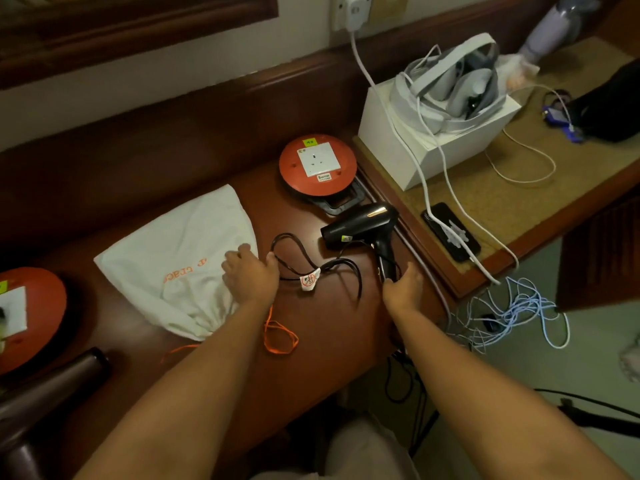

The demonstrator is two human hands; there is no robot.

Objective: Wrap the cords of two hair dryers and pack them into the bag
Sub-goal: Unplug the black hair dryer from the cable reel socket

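A black hair dryer (363,225) lies on the dark red-brown bench top (332,327), nozzle to the left, handle pointing toward me. My right hand (403,289) grips the lower end of its handle. Its black cord (332,266) lies in loose loops with a white warning tag (309,280). My left hand (250,275) rests at the edge of the white drawstring bag (176,261), thumb touching the cord loop. The bag's orange drawstring (278,337) trails near the front edge. A second, dark brown hair dryer (52,386) lies at the lower left.
An orange cable reel with a socket (318,165) stands behind the dryer, another (24,317) at the far left. To the right, a side table holds a white box (436,133) with a headset, a phone (450,232) and white cables. Tangled cables (512,313) lie on the floor.
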